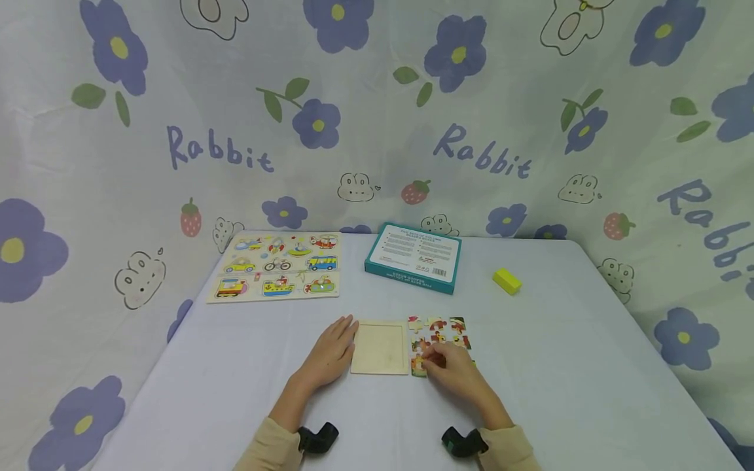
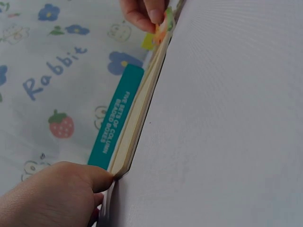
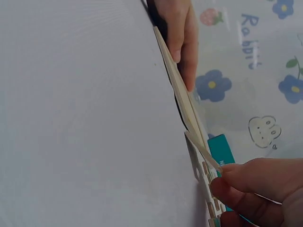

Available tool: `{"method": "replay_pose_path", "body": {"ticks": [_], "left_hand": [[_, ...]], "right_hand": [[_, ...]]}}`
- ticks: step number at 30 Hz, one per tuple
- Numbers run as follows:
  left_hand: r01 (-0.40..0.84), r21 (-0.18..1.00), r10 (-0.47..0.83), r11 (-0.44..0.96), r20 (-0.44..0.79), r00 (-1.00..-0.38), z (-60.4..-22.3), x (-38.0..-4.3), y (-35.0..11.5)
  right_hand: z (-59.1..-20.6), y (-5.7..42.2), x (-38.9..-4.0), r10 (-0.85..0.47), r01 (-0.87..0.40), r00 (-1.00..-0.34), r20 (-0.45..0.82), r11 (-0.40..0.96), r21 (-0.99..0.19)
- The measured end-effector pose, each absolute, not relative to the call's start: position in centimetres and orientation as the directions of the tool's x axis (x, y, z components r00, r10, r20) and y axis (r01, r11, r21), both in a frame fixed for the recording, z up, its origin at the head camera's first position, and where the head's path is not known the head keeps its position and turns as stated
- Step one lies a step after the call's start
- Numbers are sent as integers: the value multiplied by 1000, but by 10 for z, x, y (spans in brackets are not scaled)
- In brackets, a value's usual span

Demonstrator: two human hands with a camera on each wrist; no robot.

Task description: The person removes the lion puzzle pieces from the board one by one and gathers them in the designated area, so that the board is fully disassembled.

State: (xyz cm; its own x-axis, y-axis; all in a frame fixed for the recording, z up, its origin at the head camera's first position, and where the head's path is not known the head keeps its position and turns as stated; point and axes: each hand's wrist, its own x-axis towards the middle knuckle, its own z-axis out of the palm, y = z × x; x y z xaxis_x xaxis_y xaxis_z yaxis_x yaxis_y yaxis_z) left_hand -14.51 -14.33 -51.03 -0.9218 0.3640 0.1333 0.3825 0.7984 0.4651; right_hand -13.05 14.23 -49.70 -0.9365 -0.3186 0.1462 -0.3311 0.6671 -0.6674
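A square wooden puzzle tray with a raised rim lies bare on the table. Along its left edge rests my left hand, fingers extended, the thumb touching the near corner in the left wrist view. Colourful jigsaw pieces are spread in rows just right of the tray. Over their near left part, my right hand pinches one puzzle piece between thumb and fingers. That piece is tilted, one edge raised, beside the tray's near right corner. My right hand hides some of the other pieces.
Behind the tray lies a teal and white box. A wooden vehicle puzzle board is at the back left. To the back right sits a yellow block. A patterned curtain hangs behind the white table.
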Motion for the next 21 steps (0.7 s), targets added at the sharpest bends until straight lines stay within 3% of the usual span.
{"method": "replay_pose_path", "body": {"ticks": [21], "left_hand": [[381,468,365,797,128,-922,-509,-145,-143]], "right_hand": [[-504,149,-133,-343,-382,-921,184,707,-596]]}}
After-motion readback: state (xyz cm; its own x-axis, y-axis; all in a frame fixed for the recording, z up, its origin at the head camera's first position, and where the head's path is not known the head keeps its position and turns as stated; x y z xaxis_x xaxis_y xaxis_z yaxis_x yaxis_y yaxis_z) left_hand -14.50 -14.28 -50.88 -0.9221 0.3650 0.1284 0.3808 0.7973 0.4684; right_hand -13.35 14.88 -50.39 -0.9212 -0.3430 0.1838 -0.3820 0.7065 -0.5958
